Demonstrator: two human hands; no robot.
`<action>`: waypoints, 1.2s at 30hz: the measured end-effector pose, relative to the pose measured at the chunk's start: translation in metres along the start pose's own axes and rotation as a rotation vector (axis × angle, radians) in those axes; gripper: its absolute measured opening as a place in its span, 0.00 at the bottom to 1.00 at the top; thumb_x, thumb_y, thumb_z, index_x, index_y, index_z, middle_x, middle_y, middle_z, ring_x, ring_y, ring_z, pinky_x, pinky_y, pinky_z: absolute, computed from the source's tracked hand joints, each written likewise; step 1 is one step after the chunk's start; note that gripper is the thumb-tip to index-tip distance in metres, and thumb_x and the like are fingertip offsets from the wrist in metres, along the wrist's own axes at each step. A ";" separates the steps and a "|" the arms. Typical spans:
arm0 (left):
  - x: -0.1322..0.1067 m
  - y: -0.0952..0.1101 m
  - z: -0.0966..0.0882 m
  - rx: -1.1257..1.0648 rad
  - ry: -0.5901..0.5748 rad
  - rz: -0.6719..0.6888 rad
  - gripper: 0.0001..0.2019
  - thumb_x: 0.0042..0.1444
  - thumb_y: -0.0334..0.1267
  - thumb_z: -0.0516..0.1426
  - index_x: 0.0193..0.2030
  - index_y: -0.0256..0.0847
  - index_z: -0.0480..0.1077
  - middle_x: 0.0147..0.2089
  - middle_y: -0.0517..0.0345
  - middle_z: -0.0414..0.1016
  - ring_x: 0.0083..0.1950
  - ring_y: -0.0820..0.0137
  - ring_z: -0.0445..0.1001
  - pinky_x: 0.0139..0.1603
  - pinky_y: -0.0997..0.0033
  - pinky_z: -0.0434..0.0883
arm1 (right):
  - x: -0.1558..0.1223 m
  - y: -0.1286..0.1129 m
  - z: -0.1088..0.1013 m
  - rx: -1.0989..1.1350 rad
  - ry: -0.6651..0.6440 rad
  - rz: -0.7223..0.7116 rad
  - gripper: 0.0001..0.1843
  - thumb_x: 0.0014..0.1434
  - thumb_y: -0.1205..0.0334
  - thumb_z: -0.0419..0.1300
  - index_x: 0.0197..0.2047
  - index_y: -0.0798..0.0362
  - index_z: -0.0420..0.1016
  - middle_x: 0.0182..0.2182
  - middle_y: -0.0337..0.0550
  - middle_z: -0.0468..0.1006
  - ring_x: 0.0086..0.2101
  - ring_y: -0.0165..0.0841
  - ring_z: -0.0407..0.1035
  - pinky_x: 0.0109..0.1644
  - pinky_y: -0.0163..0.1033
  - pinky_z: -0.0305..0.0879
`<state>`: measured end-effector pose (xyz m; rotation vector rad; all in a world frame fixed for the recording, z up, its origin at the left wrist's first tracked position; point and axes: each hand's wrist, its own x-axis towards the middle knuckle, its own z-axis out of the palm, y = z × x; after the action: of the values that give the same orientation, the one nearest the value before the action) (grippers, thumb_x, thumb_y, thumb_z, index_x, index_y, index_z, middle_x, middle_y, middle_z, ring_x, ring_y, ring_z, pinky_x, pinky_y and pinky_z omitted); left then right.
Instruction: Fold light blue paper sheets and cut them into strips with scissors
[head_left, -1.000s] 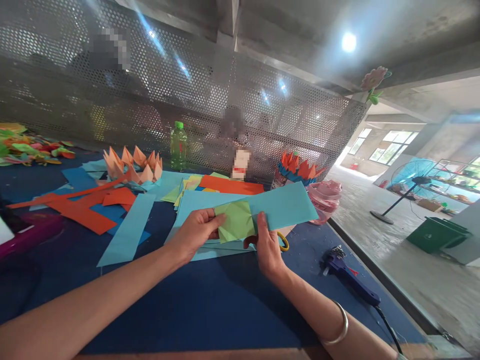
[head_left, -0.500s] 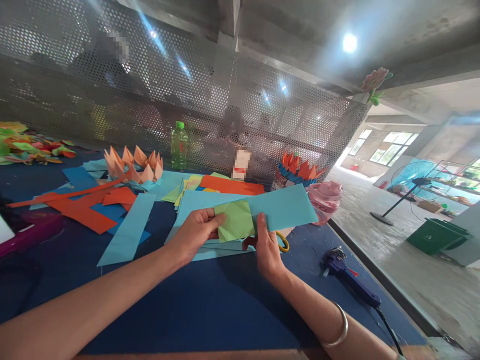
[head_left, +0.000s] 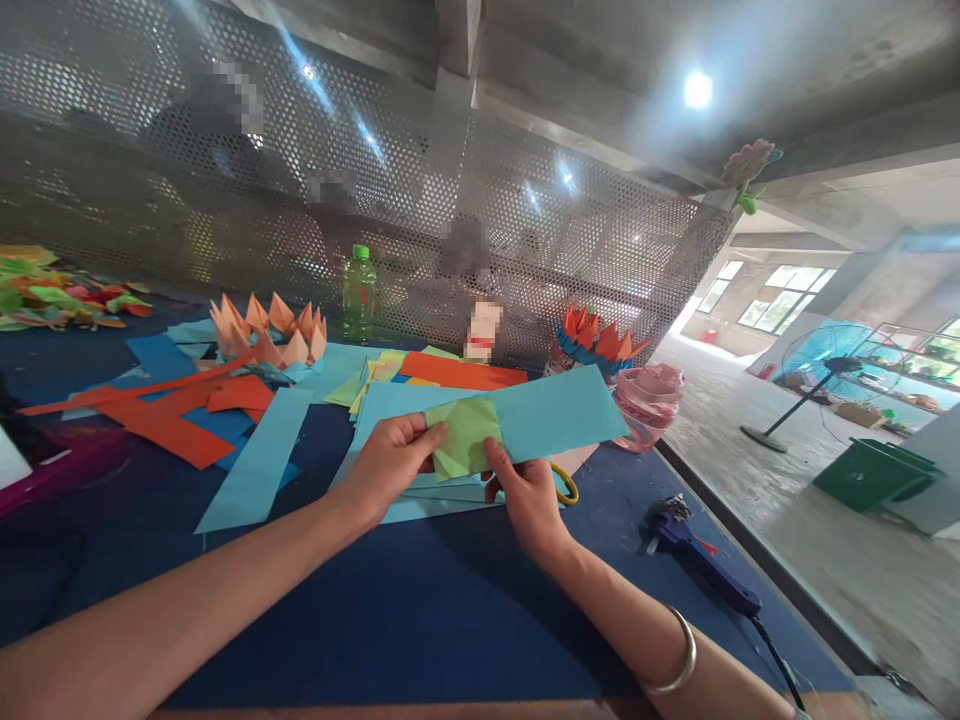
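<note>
Both my hands hold a small folded light-green paper (head_left: 466, 437) above the blue table (head_left: 420, 610). My left hand (head_left: 386, 462) pinches its left edge with thumb and fingers. My right hand (head_left: 525, 498) pinches its lower right corner, thumb on top. Behind the green piece lies a long light-blue paper sheet (head_left: 555, 415) on a pile of more light-blue sheets. Yellow-handled scissors (head_left: 564, 483) lie partly hidden behind my right hand.
Orange and blue paper strips (head_left: 172, 425) and folded orange paper crowns (head_left: 266, 330) lie at the left. A green bottle (head_left: 358, 292) stands by the perforated metal screen. A blue glue gun (head_left: 694, 555) lies at the right, a pink container (head_left: 649, 392) beyond it. People sit behind the screen.
My right hand has slid left and down along the green paper, from its right edge to its lower corner. The paper has tilted slightly. My left hand has kept its grip.
</note>
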<state>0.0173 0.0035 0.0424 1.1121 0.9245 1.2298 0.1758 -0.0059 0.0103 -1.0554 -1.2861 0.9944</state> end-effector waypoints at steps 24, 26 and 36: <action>-0.007 0.003 0.005 0.036 0.074 0.018 0.16 0.42 0.49 0.68 0.34 0.39 0.80 0.30 0.55 0.80 0.30 0.66 0.75 0.31 0.72 0.70 | -0.008 -0.008 0.002 -0.076 -0.093 0.016 0.20 0.53 0.49 0.60 0.20 0.53 0.63 0.14 0.34 0.64 0.16 0.25 0.58 0.20 0.32 0.54; -0.008 0.002 0.005 -0.007 0.047 0.017 0.16 0.41 0.46 0.69 0.35 0.38 0.80 0.32 0.53 0.81 0.32 0.65 0.75 0.33 0.70 0.71 | -0.008 -0.009 0.002 -0.084 -0.089 0.026 0.20 0.53 0.49 0.60 0.18 0.53 0.63 0.14 0.35 0.64 0.16 0.25 0.58 0.21 0.32 0.55; -0.013 -0.009 0.013 -0.094 0.012 -0.033 0.18 0.39 0.41 0.70 0.38 0.36 0.78 0.38 0.50 0.82 0.36 0.60 0.78 0.41 0.61 0.74 | -0.007 -0.004 0.002 -0.039 -0.060 0.008 0.17 0.51 0.50 0.60 0.22 0.53 0.65 0.14 0.33 0.65 0.15 0.25 0.59 0.19 0.31 0.55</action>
<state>0.0299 -0.0108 0.0359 1.0123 0.8825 1.2417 0.1730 -0.0135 0.0123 -1.0674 -1.3558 1.0172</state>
